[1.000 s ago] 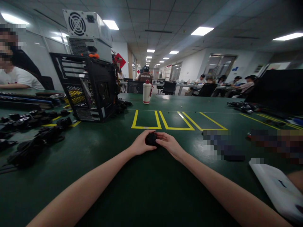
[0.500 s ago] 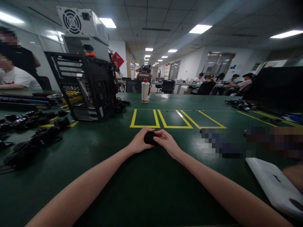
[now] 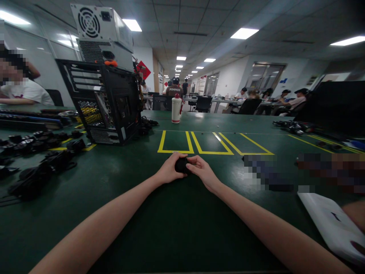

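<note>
A small round black object (image 3: 180,165) sits between my two hands, just above or on the green table (image 3: 171,228); I cannot tell whether it touches the surface. Thumb and fingers of my left hand (image 3: 170,168) curve around its left side, closed on it. From the right, my right hand (image 3: 200,169) pinches its edge with thumb and fingertips. The underside and part of the object's rim are hidden by my fingers. Yellow tape outlines (image 3: 175,152) lie on the table just beyond my hands.
An open black computer case (image 3: 114,102) carries power supplies (image 3: 99,24) at left. Several black camera-like devices (image 3: 34,171) lie nearby. A white bottle (image 3: 176,110) stands ahead. At right are a white device (image 3: 327,220) and another person's hand (image 3: 355,213). People sit in the background.
The view has shifted slightly. My hands keep the same hold on the round black object. At far left, a person in the background has moved.
</note>
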`<state>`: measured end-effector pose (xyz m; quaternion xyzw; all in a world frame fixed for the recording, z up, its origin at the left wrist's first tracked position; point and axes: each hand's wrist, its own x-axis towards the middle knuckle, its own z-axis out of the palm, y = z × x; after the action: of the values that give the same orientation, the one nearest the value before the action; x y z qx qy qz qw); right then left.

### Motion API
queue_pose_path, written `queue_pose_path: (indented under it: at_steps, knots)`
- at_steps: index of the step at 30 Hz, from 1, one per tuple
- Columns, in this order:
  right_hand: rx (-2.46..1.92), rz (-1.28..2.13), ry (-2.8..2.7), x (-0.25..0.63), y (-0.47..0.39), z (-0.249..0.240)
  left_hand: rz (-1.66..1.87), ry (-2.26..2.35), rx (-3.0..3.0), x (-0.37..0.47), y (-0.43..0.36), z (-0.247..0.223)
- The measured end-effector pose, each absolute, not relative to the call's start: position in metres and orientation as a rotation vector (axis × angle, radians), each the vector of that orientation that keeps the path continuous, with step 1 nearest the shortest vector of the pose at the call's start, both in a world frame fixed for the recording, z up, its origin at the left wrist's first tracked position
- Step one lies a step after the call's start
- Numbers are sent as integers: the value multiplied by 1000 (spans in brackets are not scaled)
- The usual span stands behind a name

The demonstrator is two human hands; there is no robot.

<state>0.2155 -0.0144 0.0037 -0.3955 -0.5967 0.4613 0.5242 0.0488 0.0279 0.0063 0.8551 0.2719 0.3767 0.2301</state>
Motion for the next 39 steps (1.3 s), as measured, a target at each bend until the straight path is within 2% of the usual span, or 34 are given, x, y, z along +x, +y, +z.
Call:
queue_pose_path:
  at_steps: [9,17,25,39]
  knots:
    - [-954,1232,-1355,217,-8,1,1044,743,2352,49,27,7]
    - [-996,1103,-1399,212,-15,6,1045,740,2338,48,26,8]
    - [-1013,1224,-1334,212,-13,6,1039,749,2327,48,26,8]
    - [-1037,1142,-1349,213,-11,1,1054,738,2351,49,27,7]
